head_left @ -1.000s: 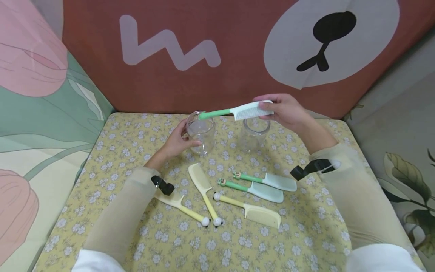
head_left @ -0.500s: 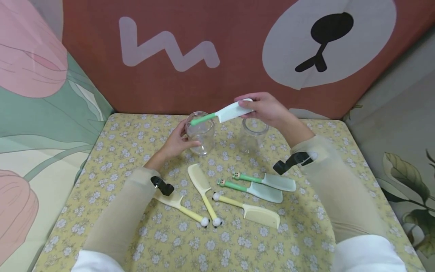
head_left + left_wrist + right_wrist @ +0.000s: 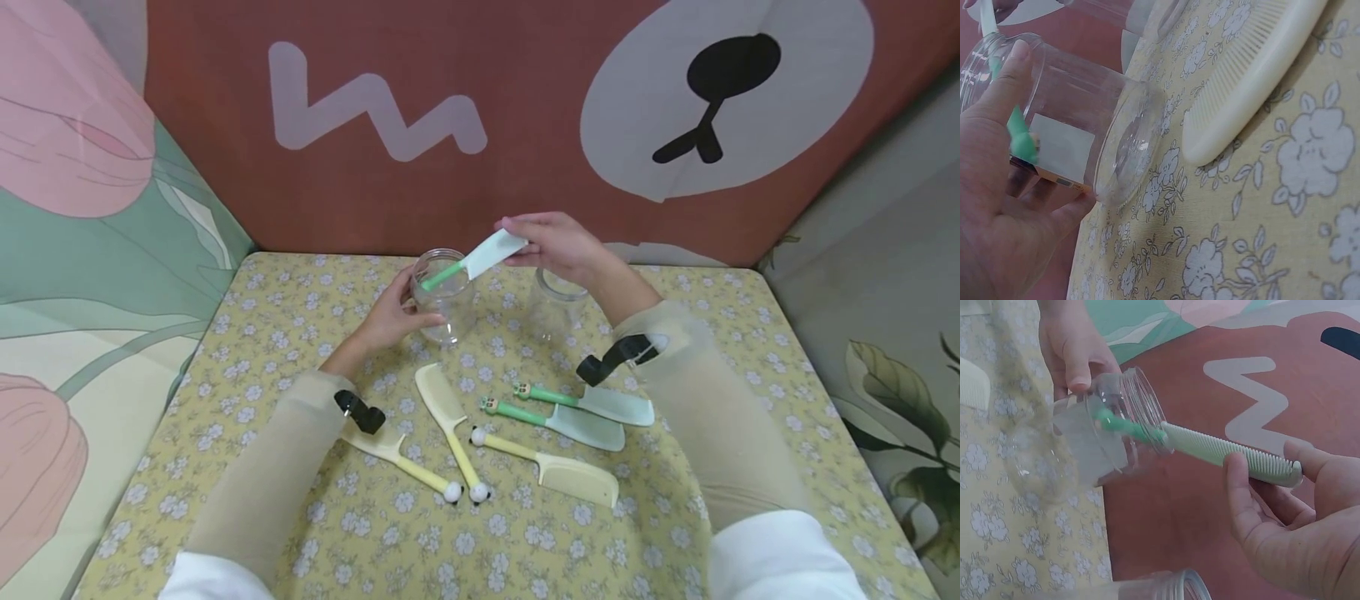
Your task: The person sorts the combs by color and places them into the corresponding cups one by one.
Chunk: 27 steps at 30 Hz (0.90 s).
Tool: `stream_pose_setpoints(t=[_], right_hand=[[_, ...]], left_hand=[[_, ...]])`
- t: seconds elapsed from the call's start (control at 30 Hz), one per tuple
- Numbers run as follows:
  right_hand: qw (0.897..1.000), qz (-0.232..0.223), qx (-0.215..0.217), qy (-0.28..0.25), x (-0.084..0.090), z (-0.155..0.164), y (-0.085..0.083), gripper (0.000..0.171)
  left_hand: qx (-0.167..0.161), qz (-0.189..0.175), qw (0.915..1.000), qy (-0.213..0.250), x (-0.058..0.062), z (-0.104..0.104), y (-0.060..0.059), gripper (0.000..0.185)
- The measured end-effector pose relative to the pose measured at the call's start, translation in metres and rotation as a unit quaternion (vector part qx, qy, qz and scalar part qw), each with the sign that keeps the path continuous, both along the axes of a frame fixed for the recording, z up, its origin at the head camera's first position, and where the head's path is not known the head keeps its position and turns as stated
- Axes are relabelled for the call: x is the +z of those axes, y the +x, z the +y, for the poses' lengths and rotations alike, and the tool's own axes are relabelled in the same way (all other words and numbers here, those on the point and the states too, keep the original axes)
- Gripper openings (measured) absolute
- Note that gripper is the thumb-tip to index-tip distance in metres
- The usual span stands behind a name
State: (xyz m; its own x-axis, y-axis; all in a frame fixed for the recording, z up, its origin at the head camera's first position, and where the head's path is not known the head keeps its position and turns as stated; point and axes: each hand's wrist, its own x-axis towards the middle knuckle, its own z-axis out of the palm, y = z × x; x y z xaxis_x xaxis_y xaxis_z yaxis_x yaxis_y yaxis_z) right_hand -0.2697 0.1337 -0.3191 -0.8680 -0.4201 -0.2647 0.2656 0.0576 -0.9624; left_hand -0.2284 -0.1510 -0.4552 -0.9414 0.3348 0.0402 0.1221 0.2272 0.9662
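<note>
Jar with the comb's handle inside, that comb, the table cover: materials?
Jar: clear, glossy, with bright highlights; plastic or glass, the look doesn't settle it.
Comb: probably molded plastic, smooth and opaque, with fine, even teeth.
Table cover: likely printed fabric, matte, with faint weave-like lines in the left wrist view; a coated cloth can't be ruled out.

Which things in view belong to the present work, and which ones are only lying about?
In the work:
jar, in the left grip
green comb, in the right grip, handle inside this jar

Lying about, perhaps for later:
two green combs
three yellow combs
second jar, standing
</note>
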Motion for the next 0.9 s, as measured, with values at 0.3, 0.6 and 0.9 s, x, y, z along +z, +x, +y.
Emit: stream_pose_setpoints(t=[0.3, 0.6, 0.9], right_hand=[[1.0, -0.015, -0.008, -0.02, -0.01, -0.016, 0.0, 0.046], [0.999, -0.024, -0.004, -0.029, -0.025, -0.033, 0.002, 0.047], [0.999, -0.011, -0.018, -0.031, -0.037, -0.037, 0.004, 0.045]], left_hand=[[0.004, -0.002, 1.0, -0.005, -0.001, -0.002, -0.001, 0.094], [0.012, 0.003, 0.9999, -0.009, -0.001, 0.0, -0.001, 0.092], [0.013, -0.001, 0.9996, -0.025, 0.001, 0.003, -0.001, 0.094]])
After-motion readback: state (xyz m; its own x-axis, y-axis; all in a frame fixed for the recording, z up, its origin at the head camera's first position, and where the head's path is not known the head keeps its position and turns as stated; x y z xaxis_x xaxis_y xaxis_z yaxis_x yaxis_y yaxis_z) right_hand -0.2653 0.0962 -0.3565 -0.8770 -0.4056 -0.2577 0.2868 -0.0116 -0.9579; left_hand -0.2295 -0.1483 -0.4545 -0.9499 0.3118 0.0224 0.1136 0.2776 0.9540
